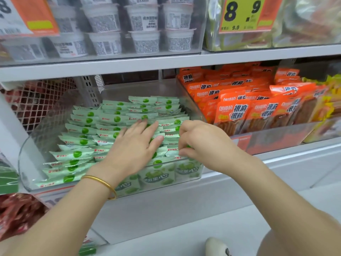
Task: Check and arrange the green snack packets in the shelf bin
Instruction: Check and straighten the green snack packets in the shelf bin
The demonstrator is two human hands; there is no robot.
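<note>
The green snack packets (81,154) are thin plastic film with a soft sheen and crimped ends, lying in a shelf bin (27,159) of clear, smooth, glossy plastic. At the right of the frame the orange packets (232,115) are shinier film, and the white cups (144,17) at the top look like matt plastic. The shelf (166,64) edge looks like smooth, matt painted metal, the mesh (36,102) at the left is pale coated wire, and the bangle (103,182) is polished yellow metal.

1 thin gold bangle (103,183) rings the wrist behind the left hand (134,143). Both forearms (267,183) are bare. Below the right hand (199,139), 1 pale shoe tip (215,246) shows.
</note>
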